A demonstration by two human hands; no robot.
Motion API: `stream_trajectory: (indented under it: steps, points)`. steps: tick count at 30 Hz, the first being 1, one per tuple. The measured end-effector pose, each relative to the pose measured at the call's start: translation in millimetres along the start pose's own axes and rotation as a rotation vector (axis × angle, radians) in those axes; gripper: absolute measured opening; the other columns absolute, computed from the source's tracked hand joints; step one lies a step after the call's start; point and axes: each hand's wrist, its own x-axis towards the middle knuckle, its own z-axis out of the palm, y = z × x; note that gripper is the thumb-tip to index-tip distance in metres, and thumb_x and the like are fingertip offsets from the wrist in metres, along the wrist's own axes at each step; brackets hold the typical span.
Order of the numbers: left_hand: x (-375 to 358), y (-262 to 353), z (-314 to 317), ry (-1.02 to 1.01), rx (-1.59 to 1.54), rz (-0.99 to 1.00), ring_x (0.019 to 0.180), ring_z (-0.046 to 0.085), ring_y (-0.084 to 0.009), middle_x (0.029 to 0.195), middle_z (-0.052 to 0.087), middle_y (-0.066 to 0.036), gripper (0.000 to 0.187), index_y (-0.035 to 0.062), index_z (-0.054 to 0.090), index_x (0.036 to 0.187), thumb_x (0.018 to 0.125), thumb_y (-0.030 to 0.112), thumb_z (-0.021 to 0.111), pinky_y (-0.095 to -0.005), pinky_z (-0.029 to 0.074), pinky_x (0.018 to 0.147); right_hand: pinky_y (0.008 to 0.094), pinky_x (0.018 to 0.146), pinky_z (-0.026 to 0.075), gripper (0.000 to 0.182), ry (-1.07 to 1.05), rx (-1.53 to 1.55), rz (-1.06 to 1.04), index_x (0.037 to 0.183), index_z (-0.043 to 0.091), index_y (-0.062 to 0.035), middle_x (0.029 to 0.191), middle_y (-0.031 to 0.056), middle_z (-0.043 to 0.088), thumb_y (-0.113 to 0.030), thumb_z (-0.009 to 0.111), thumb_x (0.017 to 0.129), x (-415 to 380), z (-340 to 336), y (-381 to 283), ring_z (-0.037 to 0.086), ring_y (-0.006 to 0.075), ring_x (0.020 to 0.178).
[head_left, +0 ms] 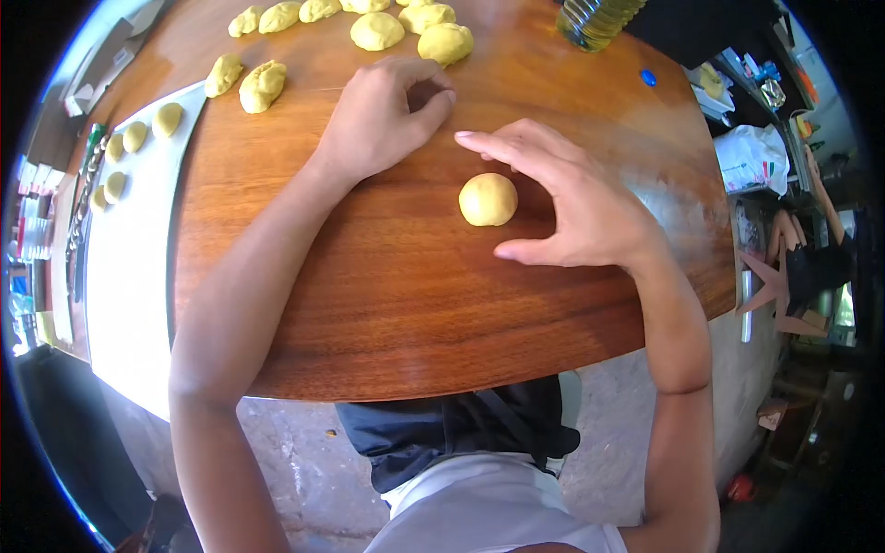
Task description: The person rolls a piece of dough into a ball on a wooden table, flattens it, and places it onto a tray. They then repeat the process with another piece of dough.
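A smooth round yellow dough ball sits on the wooden table in front of me. My right hand arches around its right side, thumb and fingers wide apart, with a gap between them and the ball. To the upper left of the ball, my left hand rests with its fingers curled inward and the thumb folded toward them; nothing shows in the curl. Just beyond its knuckles lies a rough dough lump, with another lump beside it.
Several more rough lumps lie along the far left of the table. On the left, a pale tray bears several smooth balls. A bottle of yellow oil and a blue cap are at the far right. A white plastic bag lies beyond the right edge.
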Motion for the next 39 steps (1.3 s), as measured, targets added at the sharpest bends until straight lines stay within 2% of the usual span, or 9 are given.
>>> stream_trajectory:
  steps: [8, 13, 17, 20, 23, 26, 31, 35, 39]
  points:
    - [0, -4, 1, 0.002, -0.009, 0.003, 0.075, 0.069, -0.021, 0.088, 0.074, -0.015, 0.021, -0.0016, 0.074, 0.101, 0.091, 0.016, 0.072, -0.0352, 0.056, 0.074, 0.0409, 0.111, 0.047, 0.077, -0.041, 0.199, -0.177, 0.147, 0.058, -0.0156, 0.144, 0.0091, 0.062, -0.006, 0.08, 0.075, 5, 8, 25, 0.061, 0.0283, 0.118]
    - [-1, -4, 0, -0.022, -0.02, -0.002, 0.08, 0.072, -0.0238, 0.089, 0.074, -0.016, 0.019, -0.0012, 0.073, 0.1, 0.091, 0.016, 0.071, -0.0364, 0.056, 0.077, 0.0414, 0.107, 0.049, 0.074, 0.009, 0.149, -0.024, 0.143, 0.062, -0.0144, 0.125, 0.0105, 0.07, -0.016, 0.088, 0.074, 7, 12, 8, 0.061, 0.0277, 0.119]
    - [-1, -5, 3, -0.001, -0.007, 0.028, 0.081, 0.073, -0.0256, 0.09, 0.075, -0.016, 0.018, -0.0004, 0.073, 0.099, 0.089, 0.014, 0.07, -0.0372, 0.057, 0.078, 0.042, 0.101, 0.051, 0.071, 0.092, 0.097, -0.18, 0.141, 0.064, -0.0134, 0.114, 0.0103, 0.071, -0.015, 0.087, 0.074, 7, 14, 10, 0.063, 0.0291, 0.112]
    - [1, -4, 2, 0.03, -0.008, 0.045, 0.083, 0.073, -0.0282, 0.09, 0.075, -0.017, 0.018, 0.0002, 0.073, 0.098, 0.088, 0.014, 0.07, -0.0385, 0.057, 0.078, 0.0384, 0.092, 0.053, 0.067, 0.05, 0.086, -0.15, 0.137, 0.066, -0.0107, 0.112, 0.0089, 0.071, -0.013, 0.088, 0.074, 4, 7, 13, 0.065, 0.0258, 0.101]
    - [0, -6, 4, 0.037, -0.001, 0.06, 0.083, 0.073, -0.0304, 0.09, 0.074, -0.017, 0.017, 0.0007, 0.073, 0.096, 0.088, 0.015, 0.069, -0.0399, 0.057, 0.079, 0.0298, 0.081, 0.053, 0.063, 0.28, 0.111, -0.031, 0.134, 0.066, -0.0069, 0.1, 0.0058, 0.069, -0.011, 0.089, 0.076, 1, 0, 7, 0.065, 0.017, 0.093]
    - [0, -6, 5, 0.033, -0.027, 0.048, 0.083, 0.072, -0.0321, 0.089, 0.073, -0.018, 0.017, 0.0008, 0.073, 0.095, 0.087, 0.016, 0.069, -0.0413, 0.057, 0.079, 0.0334, 0.089, 0.052, 0.066, 0.1, -0.032, 0.134, 0.133, 0.067, -0.0073, 0.107, 0.0081, 0.067, -0.017, 0.092, 0.072, -1, -8, 3, 0.065, 0.0219, 0.101]
    - [1, -8, 6, 0.035, -0.009, 0.061, 0.085, 0.071, -0.0331, 0.088, 0.073, -0.018, 0.017, 0.0019, 0.072, 0.093, 0.087, 0.017, 0.067, -0.0436, 0.056, 0.081, 0.0405, 0.109, 0.044, 0.054, 0.118, -0.067, -0.098, 0.126, 0.069, -0.0073, 0.131, 0.0132, 0.058, -0.013, 0.084, 0.074, 2, 0, 12, 0.057, 0.0318, 0.123]
    - [2, -9, 7, 0.04, -0.025, 0.07, 0.086, 0.071, -0.0341, 0.088, 0.073, -0.018, 0.016, 0.0027, 0.072, 0.092, 0.087, 0.017, 0.066, -0.0444, 0.056, 0.082, 0.0397, 0.103, 0.048, 0.047, 0.005, -0.031, -0.021, 0.124, 0.069, -0.006, 0.121, 0.0139, 0.064, -0.003, 0.077, 0.078, -3, 0, 12, 0.062, 0.0313, 0.115]
    - [2, -9, 7, 0.039, 0.015, 0.069, 0.087, 0.071, -0.0354, 0.088, 0.074, -0.018, 0.017, 0.0029, 0.072, 0.092, 0.087, 0.017, 0.066, -0.0454, 0.056, 0.082, 0.0402, 0.095, 0.051, 0.042, 0.236, -0.078, 0.248, 0.121, 0.07, -0.0047, 0.111, 0.0146, 0.065, -0.008, 0.081, 0.08, -13, 22, -5, 0.063, 0.0319, 0.106]
